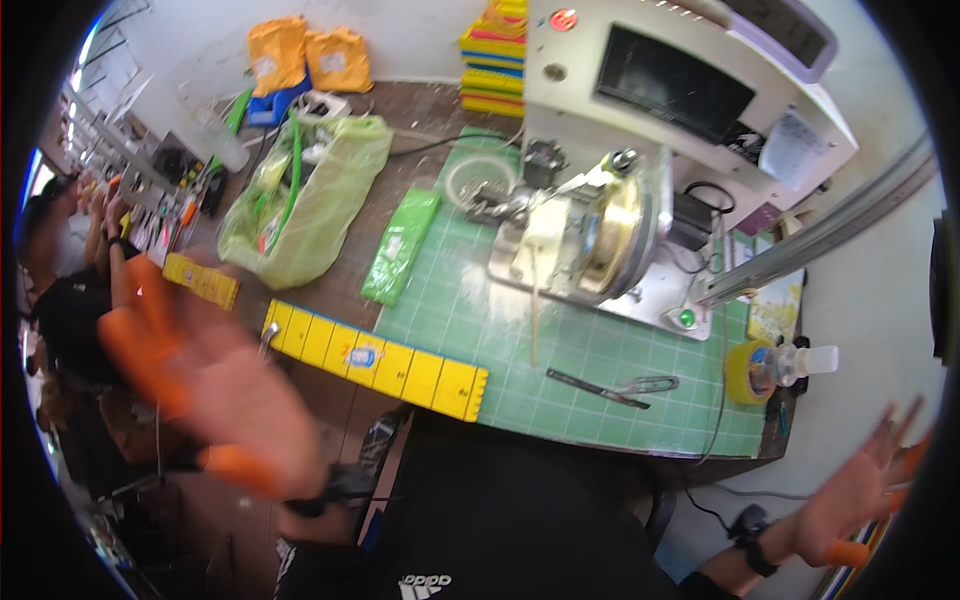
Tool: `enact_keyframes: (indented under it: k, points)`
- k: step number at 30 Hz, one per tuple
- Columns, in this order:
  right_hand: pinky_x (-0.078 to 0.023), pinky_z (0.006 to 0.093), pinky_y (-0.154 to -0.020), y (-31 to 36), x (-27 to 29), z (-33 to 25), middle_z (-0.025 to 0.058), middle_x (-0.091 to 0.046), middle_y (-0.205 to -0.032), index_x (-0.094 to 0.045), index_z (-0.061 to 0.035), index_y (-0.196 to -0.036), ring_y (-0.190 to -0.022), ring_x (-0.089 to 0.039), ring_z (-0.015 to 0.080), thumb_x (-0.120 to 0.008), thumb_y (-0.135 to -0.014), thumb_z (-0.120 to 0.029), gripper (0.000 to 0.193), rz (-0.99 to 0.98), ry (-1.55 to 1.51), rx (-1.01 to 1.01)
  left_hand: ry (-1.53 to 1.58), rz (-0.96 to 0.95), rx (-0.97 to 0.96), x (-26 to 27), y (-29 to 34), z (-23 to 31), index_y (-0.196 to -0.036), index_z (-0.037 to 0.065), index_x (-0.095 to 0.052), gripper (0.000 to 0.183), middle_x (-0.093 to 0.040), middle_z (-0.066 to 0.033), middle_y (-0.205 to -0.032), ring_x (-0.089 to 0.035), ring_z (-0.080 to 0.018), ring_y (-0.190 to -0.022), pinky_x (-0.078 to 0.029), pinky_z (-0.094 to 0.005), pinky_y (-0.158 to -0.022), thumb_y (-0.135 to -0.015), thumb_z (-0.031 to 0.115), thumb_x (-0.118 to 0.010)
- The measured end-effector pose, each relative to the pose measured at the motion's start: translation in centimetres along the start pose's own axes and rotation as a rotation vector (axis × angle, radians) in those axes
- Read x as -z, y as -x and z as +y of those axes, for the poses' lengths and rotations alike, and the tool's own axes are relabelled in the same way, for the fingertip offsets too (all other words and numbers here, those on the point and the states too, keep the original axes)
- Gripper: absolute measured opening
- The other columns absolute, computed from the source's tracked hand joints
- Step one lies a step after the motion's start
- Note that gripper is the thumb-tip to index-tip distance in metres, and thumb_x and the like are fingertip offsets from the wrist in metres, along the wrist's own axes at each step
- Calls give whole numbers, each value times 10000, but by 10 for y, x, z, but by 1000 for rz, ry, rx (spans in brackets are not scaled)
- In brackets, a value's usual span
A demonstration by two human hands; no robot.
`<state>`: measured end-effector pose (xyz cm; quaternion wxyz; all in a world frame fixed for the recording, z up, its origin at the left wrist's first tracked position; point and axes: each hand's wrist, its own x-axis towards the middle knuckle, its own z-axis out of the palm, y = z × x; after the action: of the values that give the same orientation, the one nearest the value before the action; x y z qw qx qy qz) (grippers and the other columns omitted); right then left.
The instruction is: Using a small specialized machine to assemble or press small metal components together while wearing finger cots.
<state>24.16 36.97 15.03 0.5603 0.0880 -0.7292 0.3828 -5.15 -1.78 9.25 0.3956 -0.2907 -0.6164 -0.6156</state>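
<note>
My left hand [235,405] is raised at the left, palm showing and fingers stretched out, with orange covers on fingers and thumb. It holds nothing; motion blurs its fingertips. The nearest thing to it is a yellow segmented strip [400,374] along the table's front edge. At the far lower right, my right hand [845,505] is held out past the table, fingers spread, orange covers on some of them, nothing in it. Between the hands, black tweezers [597,388] and a looped metal tool [650,384] lie on the green gridded mat [455,320].
A benchtop machine [610,240] with a brass-coloured wheel stands on the mat. Nearby are a clear bowl of small metal parts [480,180], a green packet [402,245], a bag-lined bin [335,200] and a yellow-based bottle [752,372]. Another person [80,320] sits at the left.
</note>
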Motion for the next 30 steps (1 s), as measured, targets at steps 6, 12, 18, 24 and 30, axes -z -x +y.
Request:
enact_keyframes:
  k: [6, 12, 18, 24, 30]
  points:
    - [-2, 681, -1248, 39, -101, 35, 260, 181, -1701, 86, -281, -1672, -1545, 130, 557, -576, -800, -845, 1231, -105, -793, -237, 876, -208, 215, -36, 47, -12, -1670, 401, 25, 978, 124, -136, -1746, -11, -563, -1555, 2, -732, -1213, -921, 831, -434]
    - [-202, 665, -1224, 67, -117, 39, 342, -265, -1610, 164, -252, -1657, -1467, -287, 564, -262, -932, -868, 1041, -405, -898, -685, 355, -780, 337, -37, 50, 8, -1516, 67, -457, 834, -627, -286, -1259, -706, -418, -1001, -530, -554, -951, -928, 617, -672]
    - [-358, 497, -1187, 49, -139, 24, 281, -510, -1505, -104, -108, -1682, -1276, -618, 413, -342, -960, -818, 1040, -728, -905, -1058, 450, -868, 375, -82, 51, 34, -1266, 30, -679, 576, -740, -163, -999, -734, -270, -868, -580, -362, -724, -780, 224, -919]
    - [-445, 450, -1127, 35, -149, 45, 240, -618, -1392, -117, -54, -1672, -1235, -657, 355, -422, -1008, -706, 980, -899, -850, -1433, 398, -968, 442, -97, 52, 28, -998, 62, -805, 315, -749, -84, -973, -738, -218, -849, -562, -295, -680, -708, 70, -927]
    - [-439, 429, -1114, 65, -132, 16, 228, -652, -1336, -459, 51, -1470, -1226, -649, 309, -446, -1089, -516, 682, -572, -426, -1642, 550, -934, 423, -101, 67, 16, -1072, 17, -785, 361, -721, -96, -1027, -689, -171, -783, -550, -278, -660, -726, -77, -833]
